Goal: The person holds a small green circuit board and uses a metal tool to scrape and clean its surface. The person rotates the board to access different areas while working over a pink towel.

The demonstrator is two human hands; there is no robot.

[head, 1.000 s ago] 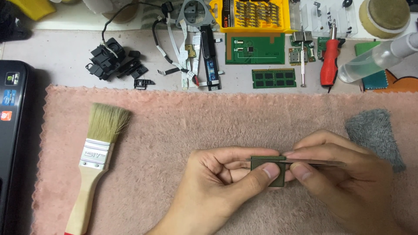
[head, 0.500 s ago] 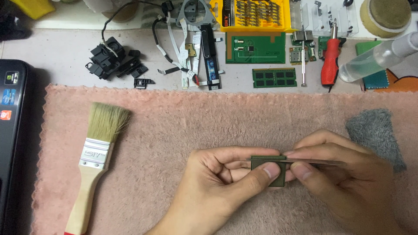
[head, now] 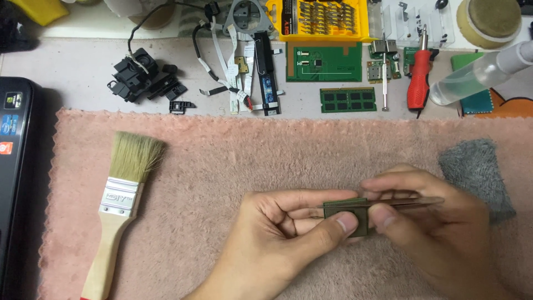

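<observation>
My left hand (head: 272, 233) pinches a small square green chip (head: 355, 218) between thumb and fingers, just above the pink towel (head: 222, 166). My right hand (head: 438, 233) grips thin metal tweezers (head: 411, 202) that lie across the chip's upper edge, tips pointing left. Both hands meet at the lower middle of the view. The chip's lower part is partly hidden by my thumbs.
A paint brush (head: 122, 194) lies on the towel at left, a grey cloth (head: 472, 172) at right. Behind the towel lie black plastic parts (head: 144, 80), ribbon cables (head: 233, 66), green circuit boards (head: 325, 61), a red-handled tool (head: 417, 83), a clear bottle (head: 477, 75), a yellow bit case (head: 322, 19). A laptop (head: 14, 166) sits at the left edge.
My right hand has shifted slightly, its fingers blurred, and the tweezers moved a little along the chip's top edge. My left hand and the chip stay nearly in place.
</observation>
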